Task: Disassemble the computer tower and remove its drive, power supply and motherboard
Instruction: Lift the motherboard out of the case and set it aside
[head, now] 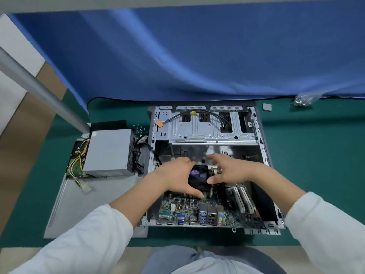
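**Both hands on the fan, board in the case**

Now both hands are inside the open case (262, 147), which lies flat on a green mat (316, 155). Left hand (177, 175) grips the black fan (199, 177) from its left side, thumb curled under the near edge. Right hand (231, 171) holds the fan's right side, thumb on its corner, fingers spread over the far edge. Fan sits on the motherboard (189, 206), which lies in the case beneath both hands, ports toward the person. Power supply (108, 153) rests outside the case, left of the left hand, on a grey panel (79, 204). Empty drive cage (207, 127) lies beyond the fingertips.
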Motion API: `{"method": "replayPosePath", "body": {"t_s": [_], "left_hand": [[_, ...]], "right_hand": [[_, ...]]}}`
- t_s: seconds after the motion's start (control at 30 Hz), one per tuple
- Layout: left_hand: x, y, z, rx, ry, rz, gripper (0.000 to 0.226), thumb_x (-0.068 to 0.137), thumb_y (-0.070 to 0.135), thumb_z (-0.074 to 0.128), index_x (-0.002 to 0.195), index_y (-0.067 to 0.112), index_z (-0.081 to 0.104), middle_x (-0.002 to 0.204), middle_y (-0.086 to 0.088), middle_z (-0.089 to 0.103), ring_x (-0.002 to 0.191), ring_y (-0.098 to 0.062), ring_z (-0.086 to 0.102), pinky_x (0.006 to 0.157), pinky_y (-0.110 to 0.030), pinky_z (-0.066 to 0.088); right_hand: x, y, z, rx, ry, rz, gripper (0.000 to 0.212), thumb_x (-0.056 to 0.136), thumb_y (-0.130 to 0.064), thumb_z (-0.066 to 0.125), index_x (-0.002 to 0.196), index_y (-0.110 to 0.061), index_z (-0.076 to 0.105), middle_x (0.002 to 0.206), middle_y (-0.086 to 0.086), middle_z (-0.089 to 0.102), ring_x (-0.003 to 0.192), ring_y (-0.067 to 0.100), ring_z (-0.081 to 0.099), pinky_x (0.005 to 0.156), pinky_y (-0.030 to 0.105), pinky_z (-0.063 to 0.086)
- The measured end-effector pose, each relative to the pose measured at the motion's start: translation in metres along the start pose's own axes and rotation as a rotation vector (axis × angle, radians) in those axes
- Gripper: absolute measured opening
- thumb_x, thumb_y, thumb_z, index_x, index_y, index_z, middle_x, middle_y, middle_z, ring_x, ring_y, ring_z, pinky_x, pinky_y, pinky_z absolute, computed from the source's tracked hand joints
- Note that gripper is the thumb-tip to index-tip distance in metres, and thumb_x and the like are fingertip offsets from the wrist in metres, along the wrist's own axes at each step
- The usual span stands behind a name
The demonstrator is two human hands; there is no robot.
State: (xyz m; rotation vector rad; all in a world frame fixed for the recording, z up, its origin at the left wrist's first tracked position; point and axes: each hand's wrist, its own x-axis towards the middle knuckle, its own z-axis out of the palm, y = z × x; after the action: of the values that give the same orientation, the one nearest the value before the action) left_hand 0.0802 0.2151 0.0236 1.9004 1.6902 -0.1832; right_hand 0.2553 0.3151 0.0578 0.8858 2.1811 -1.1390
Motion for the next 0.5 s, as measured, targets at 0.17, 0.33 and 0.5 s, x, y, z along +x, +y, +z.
{"method": "replayPosePath", "body": {"t_s": [0.17, 0.33, 0.5], "left_hand": [[0.006, 0.021, 0.005, -0.035, 0.019, -0.027, 0.111, 0.052, 0.089, 0.054, 0.135, 0.016, 0.041, 0.122, -0.001, 0.052, 0.113, -0.020, 0.047, 0.097, -0.033, 0.041], [0.012, 0.021, 0.003, -0.043, 0.038, -0.056, 0.110, 0.046, 0.091, 0.056, 0.129, 0.019, 0.046, 0.112, 0.003, 0.055, 0.104, -0.017, 0.051, 0.091, -0.035, 0.047], [0.011, 0.024, -0.008, -0.080, -0.021, -0.041, 0.100, 0.048, 0.089, 0.058, 0.119, 0.017, 0.053, 0.098, 0.003, 0.055, 0.089, -0.017, 0.055, 0.082, -0.036, 0.052]], "right_hand": [[0.015, 0.009, 0.001, 0.165, -0.160, -0.026, 0.108, 0.069, -0.045, 0.080, 0.150, -0.022, 0.012, 0.149, -0.002, 0.034, 0.130, 0.015, 0.040, 0.106, 0.023, 0.030], [0.020, 0.014, 0.012, 0.234, -0.046, -0.057, 0.094, 0.060, -0.042, 0.086, 0.137, -0.016, 0.040, 0.129, -0.005, 0.055, 0.115, 0.013, 0.053, 0.106, 0.031, 0.038], [0.014, 0.015, 0.012, 0.208, 0.036, -0.095, 0.074, 0.065, -0.047, 0.083, 0.127, -0.019, 0.054, 0.115, -0.009, 0.062, 0.105, 0.011, 0.059, 0.095, 0.025, 0.043]]}}
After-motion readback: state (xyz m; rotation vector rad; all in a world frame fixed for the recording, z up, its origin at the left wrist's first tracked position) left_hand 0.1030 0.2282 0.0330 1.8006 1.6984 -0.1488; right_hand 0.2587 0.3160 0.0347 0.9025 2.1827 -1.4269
